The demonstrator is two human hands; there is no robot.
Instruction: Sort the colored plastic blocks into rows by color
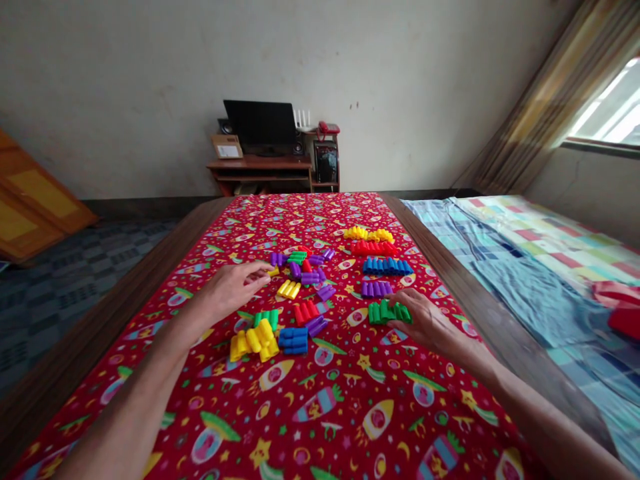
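My left hand reaches over the loose pile with its fingers extended and apart. A small yellow tube shows right at its fingertips; whether they touch is unclear. Purple tubes and a yellow group lie close by. At the right, my right hand has its thumb and fingers around the near right end of a row of green tubes. Beyond that row lie rows of purple tubes, blue tubes, red tubes and yellow tubes.
Nearer me are a yellow heap, a blue group, a red group and a green group. A red patterned cloth covers the table. A bed stands right; a monitor desk is at the wall.
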